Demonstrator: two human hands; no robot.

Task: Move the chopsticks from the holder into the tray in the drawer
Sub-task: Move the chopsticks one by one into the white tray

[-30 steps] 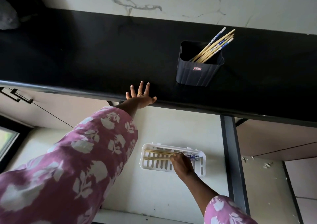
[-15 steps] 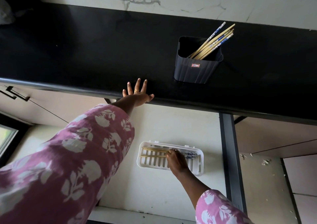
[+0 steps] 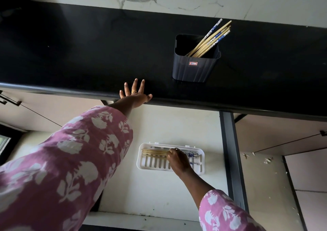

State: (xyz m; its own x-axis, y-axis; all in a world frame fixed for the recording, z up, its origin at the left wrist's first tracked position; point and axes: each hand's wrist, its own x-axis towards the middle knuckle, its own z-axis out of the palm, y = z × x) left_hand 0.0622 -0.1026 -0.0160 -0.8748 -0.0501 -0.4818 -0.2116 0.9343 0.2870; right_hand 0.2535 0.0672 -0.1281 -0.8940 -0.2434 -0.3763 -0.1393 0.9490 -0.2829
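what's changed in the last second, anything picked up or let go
Little changed. The right hand stays on the chopsticks in the tray, inside the white tray; whether it has let go is unclear. The left hand stays flat on the counter edge. The holder still holds its chopsticks.

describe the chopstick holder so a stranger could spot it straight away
Start at the long black countertop under the marble wall. Toward its right stands a dark grey ribbed plastic holder with a small red label. It is the only container up there, with wooden and blue-patterned chopsticks leaning out.
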